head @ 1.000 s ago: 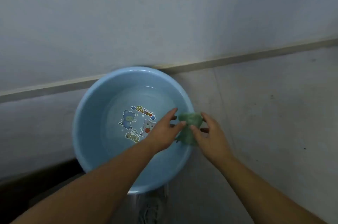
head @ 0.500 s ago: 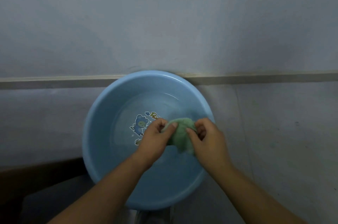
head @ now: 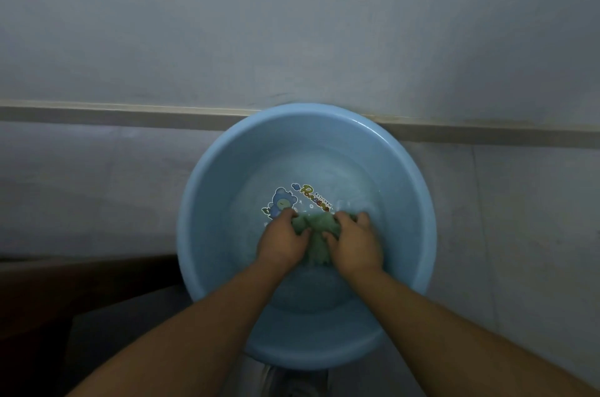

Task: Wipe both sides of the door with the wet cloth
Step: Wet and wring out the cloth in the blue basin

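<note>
Soaking the cloth, and the danger is lifting it out sopping.
Pulled up unwrung, it would likely dribble over the floor and streak the door; a heavy lean on the blue basin could slop water out. Forearms come in low, left hand and right hand knuckles-up, fingers curled into the green cloth bunched between them in the shallows, just short of the cartoon sticker; beyond, the basin sits against the grey wall.

Bare forearms, bare left hand, right hand
</note>
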`<action>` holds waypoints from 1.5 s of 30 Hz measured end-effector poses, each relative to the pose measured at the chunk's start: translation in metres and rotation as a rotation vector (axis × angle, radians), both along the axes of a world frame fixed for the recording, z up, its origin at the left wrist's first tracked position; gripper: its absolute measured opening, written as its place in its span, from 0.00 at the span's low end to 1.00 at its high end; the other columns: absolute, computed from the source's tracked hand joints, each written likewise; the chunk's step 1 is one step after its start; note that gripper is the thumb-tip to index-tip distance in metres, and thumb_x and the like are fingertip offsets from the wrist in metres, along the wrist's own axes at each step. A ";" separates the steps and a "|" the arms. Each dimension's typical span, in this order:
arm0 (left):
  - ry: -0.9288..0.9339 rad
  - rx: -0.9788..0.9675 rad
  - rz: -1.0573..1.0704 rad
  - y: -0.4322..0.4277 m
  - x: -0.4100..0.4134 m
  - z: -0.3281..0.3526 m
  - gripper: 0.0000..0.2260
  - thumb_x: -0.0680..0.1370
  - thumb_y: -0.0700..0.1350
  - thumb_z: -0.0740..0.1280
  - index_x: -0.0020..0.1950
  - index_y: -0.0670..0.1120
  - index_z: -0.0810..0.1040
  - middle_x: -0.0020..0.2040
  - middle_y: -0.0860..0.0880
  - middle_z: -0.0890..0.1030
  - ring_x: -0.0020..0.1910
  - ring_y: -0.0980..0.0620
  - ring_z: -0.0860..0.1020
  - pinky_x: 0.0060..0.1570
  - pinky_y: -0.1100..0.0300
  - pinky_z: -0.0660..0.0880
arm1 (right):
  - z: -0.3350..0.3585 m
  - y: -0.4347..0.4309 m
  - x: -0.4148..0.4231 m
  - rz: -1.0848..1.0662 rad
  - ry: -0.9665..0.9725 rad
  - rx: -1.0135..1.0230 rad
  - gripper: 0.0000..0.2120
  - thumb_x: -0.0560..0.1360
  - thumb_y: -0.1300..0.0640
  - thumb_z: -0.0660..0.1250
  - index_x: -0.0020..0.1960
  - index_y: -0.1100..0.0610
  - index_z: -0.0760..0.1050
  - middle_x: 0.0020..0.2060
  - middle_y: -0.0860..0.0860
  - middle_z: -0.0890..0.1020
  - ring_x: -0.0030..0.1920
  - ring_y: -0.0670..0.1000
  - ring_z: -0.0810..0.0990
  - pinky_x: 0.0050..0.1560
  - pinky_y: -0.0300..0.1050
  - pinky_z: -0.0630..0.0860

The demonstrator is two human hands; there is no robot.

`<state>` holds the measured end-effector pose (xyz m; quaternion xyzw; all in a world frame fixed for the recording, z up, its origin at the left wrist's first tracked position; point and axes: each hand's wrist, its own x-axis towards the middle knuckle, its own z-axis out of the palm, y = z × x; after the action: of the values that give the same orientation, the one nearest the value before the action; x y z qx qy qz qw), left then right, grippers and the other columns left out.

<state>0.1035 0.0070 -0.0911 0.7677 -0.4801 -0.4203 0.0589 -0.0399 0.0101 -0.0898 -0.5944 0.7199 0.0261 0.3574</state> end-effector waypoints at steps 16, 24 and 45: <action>0.463 -0.252 0.237 0.017 -0.032 0.046 0.04 0.86 0.47 0.57 0.53 0.51 0.69 0.45 0.55 0.77 0.39 0.67 0.74 0.42 0.71 0.70 | 0.045 0.007 -0.008 -0.352 -0.630 -0.179 0.11 0.84 0.56 0.61 0.43 0.52 0.69 0.34 0.46 0.75 0.34 0.41 0.72 0.39 0.38 0.70; 0.373 -0.304 0.295 0.011 -0.046 0.050 0.14 0.86 0.53 0.57 0.45 0.48 0.73 0.40 0.52 0.81 0.41 0.51 0.79 0.49 0.50 0.76 | 0.056 0.002 0.016 -0.559 -0.768 -0.087 0.14 0.84 0.50 0.61 0.44 0.55 0.78 0.39 0.46 0.85 0.42 0.43 0.82 0.46 0.38 0.77; 0.450 -0.197 0.419 0.018 -0.048 0.054 0.17 0.86 0.52 0.57 0.45 0.43 0.74 0.39 0.45 0.79 0.38 0.49 0.76 0.44 0.47 0.75 | 0.048 0.002 0.010 -0.410 -0.719 0.006 0.17 0.84 0.50 0.59 0.41 0.55 0.75 0.32 0.44 0.78 0.34 0.47 0.75 0.36 0.42 0.71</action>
<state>0.0559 0.0249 -0.0371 0.7283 -0.3248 -0.5096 0.3231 -0.0303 0.0119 -0.0416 -0.4088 0.6527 -0.2526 0.5856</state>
